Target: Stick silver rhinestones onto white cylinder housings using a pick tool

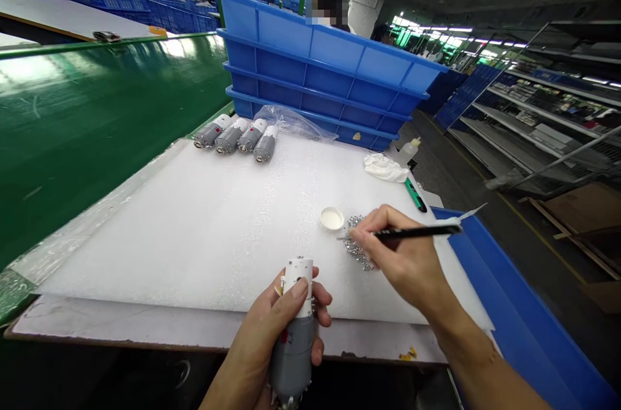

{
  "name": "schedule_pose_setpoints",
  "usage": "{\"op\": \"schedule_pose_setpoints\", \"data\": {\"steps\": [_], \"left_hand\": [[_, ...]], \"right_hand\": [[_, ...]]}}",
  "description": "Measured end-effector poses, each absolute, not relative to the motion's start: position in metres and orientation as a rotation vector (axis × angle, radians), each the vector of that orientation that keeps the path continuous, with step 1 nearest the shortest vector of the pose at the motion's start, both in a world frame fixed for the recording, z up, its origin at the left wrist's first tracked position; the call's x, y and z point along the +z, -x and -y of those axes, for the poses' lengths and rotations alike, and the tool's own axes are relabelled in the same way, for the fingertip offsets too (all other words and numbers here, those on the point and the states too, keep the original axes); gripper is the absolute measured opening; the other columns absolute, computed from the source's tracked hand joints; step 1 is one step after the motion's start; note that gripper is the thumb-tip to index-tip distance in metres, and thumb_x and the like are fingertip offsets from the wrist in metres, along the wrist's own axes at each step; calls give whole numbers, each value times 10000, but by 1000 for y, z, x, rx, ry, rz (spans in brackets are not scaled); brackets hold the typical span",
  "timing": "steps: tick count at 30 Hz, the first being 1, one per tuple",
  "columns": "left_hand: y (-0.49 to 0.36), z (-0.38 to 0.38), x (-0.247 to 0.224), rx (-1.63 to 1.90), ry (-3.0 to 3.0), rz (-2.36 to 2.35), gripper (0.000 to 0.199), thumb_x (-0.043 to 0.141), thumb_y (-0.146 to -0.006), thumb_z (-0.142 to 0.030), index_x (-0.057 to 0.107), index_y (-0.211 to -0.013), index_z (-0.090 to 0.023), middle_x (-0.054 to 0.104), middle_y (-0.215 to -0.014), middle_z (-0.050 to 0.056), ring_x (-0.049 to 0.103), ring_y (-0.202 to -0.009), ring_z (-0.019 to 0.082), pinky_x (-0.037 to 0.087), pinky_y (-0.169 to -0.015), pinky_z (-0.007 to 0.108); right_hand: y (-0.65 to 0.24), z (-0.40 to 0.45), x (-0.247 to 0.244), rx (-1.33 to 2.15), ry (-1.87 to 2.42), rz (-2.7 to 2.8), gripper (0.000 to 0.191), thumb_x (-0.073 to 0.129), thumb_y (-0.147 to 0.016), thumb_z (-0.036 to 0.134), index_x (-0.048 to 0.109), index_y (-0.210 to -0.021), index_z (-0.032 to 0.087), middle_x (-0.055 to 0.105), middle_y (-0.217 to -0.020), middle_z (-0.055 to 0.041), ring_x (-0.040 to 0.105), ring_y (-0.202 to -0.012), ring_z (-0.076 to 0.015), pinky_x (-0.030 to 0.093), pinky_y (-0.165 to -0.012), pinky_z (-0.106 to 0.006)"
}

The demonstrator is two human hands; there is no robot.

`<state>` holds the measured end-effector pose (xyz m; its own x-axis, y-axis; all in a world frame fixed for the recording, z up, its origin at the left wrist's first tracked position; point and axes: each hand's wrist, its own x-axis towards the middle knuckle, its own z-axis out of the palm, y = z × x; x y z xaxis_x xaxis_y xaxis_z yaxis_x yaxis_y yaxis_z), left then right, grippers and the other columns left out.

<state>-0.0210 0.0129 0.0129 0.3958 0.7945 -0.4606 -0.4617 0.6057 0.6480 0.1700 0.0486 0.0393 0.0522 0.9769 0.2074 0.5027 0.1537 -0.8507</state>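
Note:
My left hand [264, 326] is wrapped round a grey-and-white cylindrical model [291, 355], its white end tilted up and away, near the table's front edge. The thumb presses on the white section. In my right hand [405, 264] is a pair of black tweezers [417, 231], gripped like a pen, with the thin metal tip pointing left. Under and beside those fingers lies a pile of tiny silvery parts [358, 258], partly hidden by the hand. A small round white dish [332, 219] sits just left of the pile. Whether the tip holds anything is too small to tell.
Several similar cylinders [233, 136] lie at the back left, by a clear plastic bag [295, 122]. Stacked blue crates [315, 74] stand behind. At right are a crumpled white cloth [385, 167], a squeeze bottle [409, 150], a green-and-black tool [415, 195] and a blue bin [524, 306].

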Motion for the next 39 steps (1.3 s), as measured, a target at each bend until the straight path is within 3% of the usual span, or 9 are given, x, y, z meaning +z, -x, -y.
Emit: {"op": "schedule_pose_setpoints", "data": {"steps": [7,13,25,31,34,39], "left_hand": [[18,-13,0,829,-491,-796,420,742,-759,-564,646,-952,-203,689,-759,6,538,-450,110,425,-432,224],[20,-6,11,788,-558,-890,393,644,-838,-555,654,-977,-187,678,-839,23,534,-548,99,434,-569,227],[20,-4,13,740,-618,-898,338,613,-863,-509,569,-935,-182,637,-788,19,507,-555,111,401,-584,231],[19,-2,19,782,-547,-923,300,624,-872,-472,599,-908,-175,638,-789,18,541,-589,116,429,-616,225],[17,-1,22,836,-480,-923,288,638,-871,-433,659,-967,-163,652,-824,35,580,-659,146,474,-669,249],[14,1,23,857,-383,-883,368,645,-866,-453,715,-1096,-174,684,-894,71,614,-746,189,510,-731,296]], "right_hand": [[-177,-97,30,570,1640,1719,236,649,-832,256,489,-663,220,451,-541,62,400,-516,-122,282,-493,-272],[-170,-97,29,517,1677,1801,250,622,-830,226,453,-645,224,431,-524,72,394,-507,-117,267,-508,-270],[-170,-97,27,461,1656,1822,247,620,-830,222,457,-644,227,434,-513,71,399,-496,-120,275,-498,-266],[-169,-80,43,388,1516,1755,214,628,-876,257,521,-694,220,517,-585,41,466,-530,-127,339,-487,-262],[-167,-72,45,282,1382,1716,191,623,-902,265,538,-737,217,599,-715,-1,550,-652,-150,419,-591,-290],[-163,-59,36,295,1323,1716,182,646,-892,189,560,-733,212,597,-693,5,533,-601,-136,401,-546,-285]]}}
